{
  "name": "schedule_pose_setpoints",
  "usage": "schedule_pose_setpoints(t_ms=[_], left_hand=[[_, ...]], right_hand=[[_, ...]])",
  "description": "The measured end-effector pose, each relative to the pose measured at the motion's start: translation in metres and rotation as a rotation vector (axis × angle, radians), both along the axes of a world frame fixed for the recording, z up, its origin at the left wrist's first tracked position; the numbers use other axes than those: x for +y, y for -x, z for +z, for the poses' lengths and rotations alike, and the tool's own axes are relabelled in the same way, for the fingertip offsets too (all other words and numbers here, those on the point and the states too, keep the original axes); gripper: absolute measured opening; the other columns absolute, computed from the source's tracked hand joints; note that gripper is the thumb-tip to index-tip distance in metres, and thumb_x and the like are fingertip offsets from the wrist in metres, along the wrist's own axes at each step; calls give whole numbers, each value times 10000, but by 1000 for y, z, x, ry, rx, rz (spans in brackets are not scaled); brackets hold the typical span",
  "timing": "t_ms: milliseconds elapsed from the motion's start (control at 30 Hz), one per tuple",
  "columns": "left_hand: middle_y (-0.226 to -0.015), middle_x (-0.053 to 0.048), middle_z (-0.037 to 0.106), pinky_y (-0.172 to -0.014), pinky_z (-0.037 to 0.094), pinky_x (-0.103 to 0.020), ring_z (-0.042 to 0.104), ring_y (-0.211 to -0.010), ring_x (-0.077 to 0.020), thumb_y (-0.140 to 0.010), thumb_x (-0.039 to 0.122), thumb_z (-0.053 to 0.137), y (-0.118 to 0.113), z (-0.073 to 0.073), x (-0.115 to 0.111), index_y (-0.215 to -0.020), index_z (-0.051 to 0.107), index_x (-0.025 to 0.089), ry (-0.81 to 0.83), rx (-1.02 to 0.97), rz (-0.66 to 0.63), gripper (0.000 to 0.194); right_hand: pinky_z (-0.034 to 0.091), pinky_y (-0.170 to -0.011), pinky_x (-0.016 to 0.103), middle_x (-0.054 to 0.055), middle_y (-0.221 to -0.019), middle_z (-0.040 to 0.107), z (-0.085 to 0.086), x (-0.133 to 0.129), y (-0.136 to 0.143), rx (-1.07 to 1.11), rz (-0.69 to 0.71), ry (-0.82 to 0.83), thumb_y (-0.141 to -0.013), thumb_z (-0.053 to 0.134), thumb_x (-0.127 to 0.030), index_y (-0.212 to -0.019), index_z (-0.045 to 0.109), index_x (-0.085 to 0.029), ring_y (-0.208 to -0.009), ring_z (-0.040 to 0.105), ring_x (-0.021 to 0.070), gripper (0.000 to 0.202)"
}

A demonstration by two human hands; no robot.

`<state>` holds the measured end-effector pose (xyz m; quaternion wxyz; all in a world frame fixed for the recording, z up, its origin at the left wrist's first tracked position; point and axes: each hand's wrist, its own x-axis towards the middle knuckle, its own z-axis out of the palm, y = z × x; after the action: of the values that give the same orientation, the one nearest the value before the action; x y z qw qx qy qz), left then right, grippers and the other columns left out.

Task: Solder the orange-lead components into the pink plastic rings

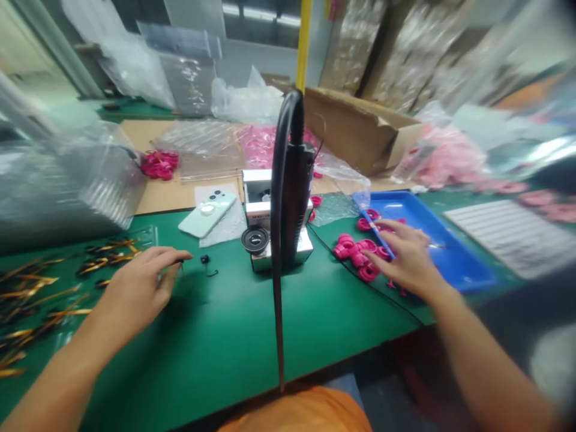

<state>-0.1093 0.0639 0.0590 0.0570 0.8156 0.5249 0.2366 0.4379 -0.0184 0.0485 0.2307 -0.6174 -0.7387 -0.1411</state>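
My left hand [146,285] is above the green table, thumb and forefinger pinched on a small black part [180,261] mostly hidden by the fingers. Just right of it, a small black piece with a thin wire [205,260] lies on the table. My right hand [407,255] reaches over the near-left rim of a blue tray [468,276], thumb and fingers apart. Beneath and beside its fingertips is a heap of pink ring-shaped plastic parts [357,252]; the hand hides some of them. Whether the fingertips touch a part is hard to see.
A black corded device [299,204] stands upright mid-view by a white box [258,210] and a round black speaker-like piece [255,240]. A mint phone [207,213] lies behind. Black-and-orange strips [40,300] cover the left; a cardboard box [360,126] stands behind.
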Motion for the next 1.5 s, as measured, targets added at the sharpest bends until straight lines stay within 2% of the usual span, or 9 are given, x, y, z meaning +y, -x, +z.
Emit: schedule_pose_setpoints(t_ms=[133,400,500,567,700,800,933,1300,1500], left_hand=[[-1037,-28,823,-819,629,-374,798,-915,-281,-982,415,579,-8,8,-15,-1016,748,312,-74,-96,-26,200],[-978,29,858,-678,619,-270,815,-824,-226,-943,371,699,-23,3,-53,-973,776,313,-36,-240,15,101],[-1007,23,865,-799,664,-277,836,-879,-218,-964,329,722,-42,-5,-68,-965,781,292,-48,-322,-31,69],[-993,15,866,-871,678,-275,843,-891,-200,-981,270,717,-59,-10,-77,-959,775,267,-55,-384,-115,62],[-1000,-36,862,-890,690,-270,840,-905,-183,-993,174,698,-88,-19,-87,-980,757,213,-9,-473,-273,71],[-999,-52,854,-856,697,-276,832,-868,-180,-994,155,703,-98,-24,-90,-984,754,204,46,-512,-310,71],[-1011,-47,867,-892,699,-290,849,-932,-201,-989,146,749,-105,-30,-93,-951,779,208,72,-553,-337,79],[-963,-25,879,-806,687,-343,838,-821,-218,-1033,138,687,-121,-28,-80,-933,830,223,5,-257,-476,194],[-1009,-39,882,-885,723,-329,863,-910,-223,-1028,191,712,-112,-21,-84,-976,836,222,-36,-361,-285,138]], right_hand=[[387,-1207,641,66,-1410,787,-7,18,33,-75,290,265,-1053,671,-331,-1072,811,-281,-1371,665,348,150],[471,-1099,571,93,-1232,828,12,37,33,-105,437,340,-1104,619,-355,-1032,828,-257,-1208,702,328,242],[472,-1090,597,136,-1245,760,22,16,74,-111,485,303,-1130,614,-370,-1074,783,-224,-1059,713,290,229],[559,-978,508,146,-1247,704,22,1,112,-82,584,395,-1148,560,-324,-1100,748,-213,-1054,702,281,224],[634,-898,398,118,-1175,648,0,-12,178,105,763,511,-1141,541,-273,-1070,689,-210,-995,700,239,176],[637,-780,399,76,-1017,646,-21,-10,205,268,703,418,-1091,628,-291,-1031,638,-237,-865,693,249,81],[548,-600,380,28,-831,560,-37,-9,218,383,632,334,-1057,628,-304,-928,526,-273,-713,624,250,167],[464,-646,355,8,-836,585,-48,-13,221,384,580,334,-945,693,-230,-896,438,-277,-727,584,226,264],[538,-717,383,37,-891,661,-51,-15,224,379,576,308,-1044,663,-309,-978,523,-261,-802,657,255,162]])
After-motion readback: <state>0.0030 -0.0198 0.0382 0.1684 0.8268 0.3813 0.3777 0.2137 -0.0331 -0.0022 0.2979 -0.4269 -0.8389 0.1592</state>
